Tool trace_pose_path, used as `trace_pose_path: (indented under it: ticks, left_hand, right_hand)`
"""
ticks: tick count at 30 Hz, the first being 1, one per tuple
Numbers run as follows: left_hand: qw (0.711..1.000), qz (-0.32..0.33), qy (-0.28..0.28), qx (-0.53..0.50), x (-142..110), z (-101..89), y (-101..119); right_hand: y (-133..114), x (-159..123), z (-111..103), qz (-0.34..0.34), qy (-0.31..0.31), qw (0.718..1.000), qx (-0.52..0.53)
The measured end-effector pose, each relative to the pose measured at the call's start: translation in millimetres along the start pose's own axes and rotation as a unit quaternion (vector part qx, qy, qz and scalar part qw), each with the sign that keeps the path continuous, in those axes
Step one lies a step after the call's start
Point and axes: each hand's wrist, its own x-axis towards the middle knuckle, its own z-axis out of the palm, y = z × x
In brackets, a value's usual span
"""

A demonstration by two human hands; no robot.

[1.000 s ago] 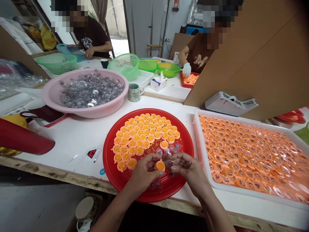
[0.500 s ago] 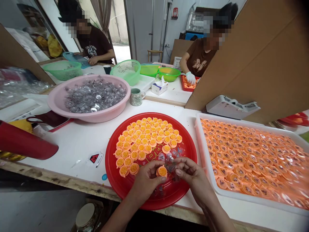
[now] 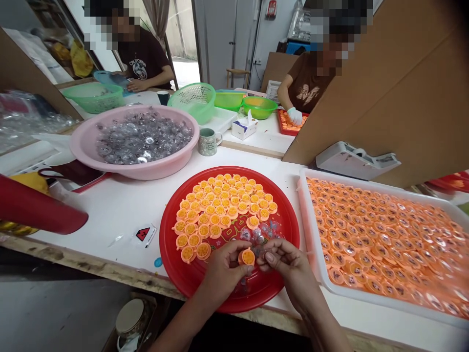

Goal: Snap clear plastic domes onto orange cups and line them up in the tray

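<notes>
A small orange cup [image 3: 248, 257] with a yellow-dotted face is held over the near half of the red tray [image 3: 289, 220]. The left hand [image 3: 223, 269] has it in a pinching grip, thumb on the near side and fingers behind. The right hand [image 3: 289, 261] is just beside it, also over the red tray, its thumb and fingertips drawn close together; whether that grip has a clear piece between the tips, I cannot tell.

Within the red tray, clear printed discs [image 3: 258, 236] lie loose right of its middle, just beyond the hands. More orange cups [image 3: 220, 210] stand packed side by side across the tray's far and left parts, faces up.

The red tray sits on a white worktop [image 3: 120, 210], near its front edge. Close on the tray's right is a white rectangular tray [image 3: 366, 296], filled with orange pieces [image 3: 377, 249] that have shiny printed tops. A tape dispenser [image 3: 355, 161] lies beyond the red tray to the right.

Left of the red tray is a torn label [image 3: 143, 234] with a red diamond, and farther left a red cylinder [image 3: 40, 205]. Beyond the tray to the left, a pink basin [image 3: 157, 169] holds a heap of clear discs [image 3: 146, 139], and a patterned mug [image 3: 208, 143] is next to the basin.

Well beyond the red tray, a co-worker's white-gloved hand [image 3: 295, 116] is at a smaller red tray [image 3: 291, 132] of orange pieces.
</notes>
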Motion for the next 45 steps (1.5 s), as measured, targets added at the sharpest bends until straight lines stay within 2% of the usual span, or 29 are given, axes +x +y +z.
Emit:
trace_pose_path:
  ticks: [5,8,15,20,26,30,33,36,38,40,43,45]
  left_hand:
    - [1.0,0.007,0.014,0.001,-0.1,1.8,-1.0]
    - [0.999,0.037,0.01,0.034,-0.9,2.6,-3.4]
    - [0.981,0.127,0.032,0.146,-1.9,6.3,-20.8]
    - [0.985,0.143,0.007,0.093,-5.1,7.4,-18.6]
    - [0.997,0.081,-0.007,0.017,-10.0,4.0,-4.3]
    - [0.996,0.088,-0.001,-0.016,-12.9,1.6,0.5]
    - [0.995,0.099,-0.002,-0.013,-13.3,0.2,2.0]
    - [0.989,0.141,-0.016,0.036,-11.7,-0.8,2.1]
    - [0.98,0.182,-0.001,0.083,-10.8,-1.6,0.3]
    - [0.974,0.185,0.021,0.126,-10.2,-3.7,-3.9]
    - [0.966,0.152,0.046,0.204,-5.4,-10.6,-13.8]
    - [0.948,0.167,0.062,0.266,0.6,-14.3,-19.9]
  right_hand:
    - [3.0,0.3,3.3,0.005,0.006,0.999,-0.053]
    - [4.3,0.8,7.6,0.019,0.0,0.998,-0.061]
    - [14.6,2.9,8.5,-0.062,0.037,0.972,-0.224]
    - [21.1,-2.3,10.5,-0.075,0.063,0.965,-0.244]
    - [15.5,-13.9,19.6,-0.162,0.084,0.946,-0.267]
    - [14.1,-16.8,23.0,-0.219,0.082,0.934,-0.271]
    - [15.8,-14.8,22.6,-0.22,0.082,0.933,-0.272]
    - [15.9,-11.8,20.4,-0.238,0.059,0.922,-0.301]
    - [14.3,-12.4,19.8,-0.257,0.035,0.908,-0.329]
    - [13.1,-15.8,21.4,-0.263,0.028,0.9,-0.347]
    - [16.4,-19.8,29.2,-0.265,0.053,0.893,-0.36]
    - [20.6,-18.5,36.0,-0.259,0.087,0.893,-0.358]
